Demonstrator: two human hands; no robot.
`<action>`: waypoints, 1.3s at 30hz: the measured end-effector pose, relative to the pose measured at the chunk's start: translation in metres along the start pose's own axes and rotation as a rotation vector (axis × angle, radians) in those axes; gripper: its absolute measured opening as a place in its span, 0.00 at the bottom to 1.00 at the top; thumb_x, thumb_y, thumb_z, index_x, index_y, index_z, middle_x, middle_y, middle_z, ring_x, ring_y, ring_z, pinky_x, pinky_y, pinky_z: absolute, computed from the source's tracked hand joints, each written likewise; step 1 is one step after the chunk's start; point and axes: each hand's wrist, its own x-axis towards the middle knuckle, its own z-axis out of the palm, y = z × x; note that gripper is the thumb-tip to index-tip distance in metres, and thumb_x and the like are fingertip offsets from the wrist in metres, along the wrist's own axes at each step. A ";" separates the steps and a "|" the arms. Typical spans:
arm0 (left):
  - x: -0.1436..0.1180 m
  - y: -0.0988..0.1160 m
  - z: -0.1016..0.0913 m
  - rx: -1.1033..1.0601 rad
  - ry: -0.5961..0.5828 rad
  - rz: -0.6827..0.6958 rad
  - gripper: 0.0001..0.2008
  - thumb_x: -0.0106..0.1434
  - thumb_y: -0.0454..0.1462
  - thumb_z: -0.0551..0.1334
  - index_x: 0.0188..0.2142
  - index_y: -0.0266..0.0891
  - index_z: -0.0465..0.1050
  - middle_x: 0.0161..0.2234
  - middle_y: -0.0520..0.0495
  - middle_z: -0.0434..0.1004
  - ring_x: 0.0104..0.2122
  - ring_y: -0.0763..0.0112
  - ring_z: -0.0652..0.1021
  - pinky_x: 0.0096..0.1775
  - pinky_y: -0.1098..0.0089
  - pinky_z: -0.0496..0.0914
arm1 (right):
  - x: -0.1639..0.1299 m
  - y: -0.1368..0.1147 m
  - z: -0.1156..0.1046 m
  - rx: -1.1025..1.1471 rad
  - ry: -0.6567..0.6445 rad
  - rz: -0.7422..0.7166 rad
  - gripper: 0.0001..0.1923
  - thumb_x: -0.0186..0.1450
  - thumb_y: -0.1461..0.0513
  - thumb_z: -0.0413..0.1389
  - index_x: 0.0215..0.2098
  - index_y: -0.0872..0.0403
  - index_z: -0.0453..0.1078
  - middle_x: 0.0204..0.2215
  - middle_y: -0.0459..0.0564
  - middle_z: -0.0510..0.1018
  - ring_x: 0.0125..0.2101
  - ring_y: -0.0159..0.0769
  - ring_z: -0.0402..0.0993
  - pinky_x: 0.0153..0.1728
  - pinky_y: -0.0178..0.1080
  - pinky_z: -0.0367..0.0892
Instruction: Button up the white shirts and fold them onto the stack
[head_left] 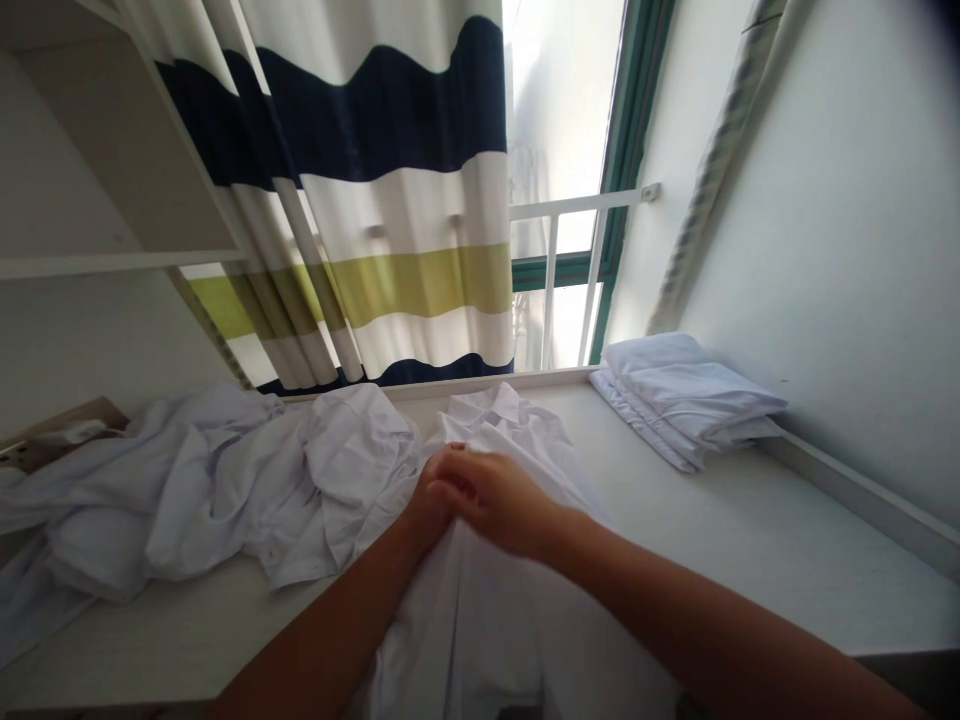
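A white shirt (517, 430) lies spread on the white table (750, 520) in front of me, its collar toward the window. My left hand (426, 510) and my right hand (491, 500) meet at the shirt's front, close together, fingers pinching the cloth near the upper middle. My right hand partly covers my left, so the exact grip is hidden.
A heap of crumpled white shirts (225, 480) lies on the left of the table. A stack of folded white shirts (686, 395) sits at the back right by the wall. A striped curtain (390, 200) and window railing (570, 260) stand behind.
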 end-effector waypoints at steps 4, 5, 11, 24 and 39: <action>0.002 -0.009 0.002 -0.015 -0.018 0.079 0.14 0.57 0.45 0.67 0.37 0.39 0.68 0.24 0.56 0.65 0.21 0.79 0.64 0.21 0.77 0.55 | -0.001 0.059 -0.007 -0.110 0.167 0.382 0.16 0.70 0.55 0.51 0.27 0.53 0.67 0.24 0.47 0.74 0.26 0.35 0.67 0.30 0.38 0.57; 0.002 -0.012 0.002 -0.004 -0.018 0.080 0.15 0.57 0.45 0.67 0.37 0.39 0.68 0.22 0.58 0.63 0.19 0.80 0.61 0.20 0.77 0.52 | -0.004 0.071 -0.005 -0.102 0.174 0.408 0.16 0.69 0.54 0.52 0.26 0.53 0.67 0.23 0.46 0.73 0.26 0.35 0.67 0.29 0.38 0.56; 0.006 -0.020 -0.001 0.004 -0.015 0.090 0.16 0.56 0.45 0.68 0.35 0.37 0.69 0.22 0.58 0.63 0.19 0.82 0.59 0.19 0.77 0.52 | -0.018 0.098 0.013 0.097 0.187 0.398 0.14 0.68 0.54 0.52 0.30 0.53 0.68 0.24 0.44 0.73 0.27 0.34 0.67 0.30 0.36 0.58; 0.008 -0.016 -0.003 -0.127 -0.166 -0.050 0.09 0.58 0.38 0.66 0.35 0.34 0.72 0.26 0.52 0.68 0.22 0.79 0.67 0.21 0.77 0.57 | -0.025 0.096 0.008 0.233 0.166 0.337 0.06 0.65 0.60 0.51 0.31 0.52 0.65 0.24 0.41 0.67 0.27 0.32 0.63 0.30 0.35 0.58; 0.007 -0.015 -0.007 -0.205 -0.228 -0.166 0.13 0.56 0.39 0.71 0.34 0.31 0.74 0.25 0.51 0.68 0.23 0.80 0.68 0.25 0.78 0.60 | -0.025 0.106 0.006 0.265 0.092 0.342 0.06 0.62 0.61 0.54 0.27 0.54 0.64 0.22 0.41 0.67 0.25 0.30 0.62 0.26 0.34 0.57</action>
